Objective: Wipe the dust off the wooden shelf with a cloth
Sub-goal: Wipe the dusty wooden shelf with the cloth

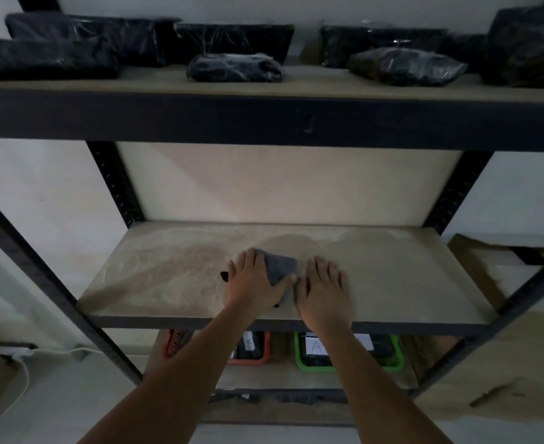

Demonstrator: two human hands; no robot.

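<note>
The wooden shelf is a pale board in a black metal rack, at the middle of the head view, with dusty swirls and darker wiped streaks on it. A grey cloth lies on the board near its front middle. My left hand lies flat on the cloth's left part, fingers straight, thumb along its lower edge. My right hand rests flat on the board just right of the cloth, fingers straight, holding nothing.
The upper shelf carries several black wrapped packages. Below the board stand an orange bin and a green bin. Black uprights flank the board. A white cable lies on the floor at left.
</note>
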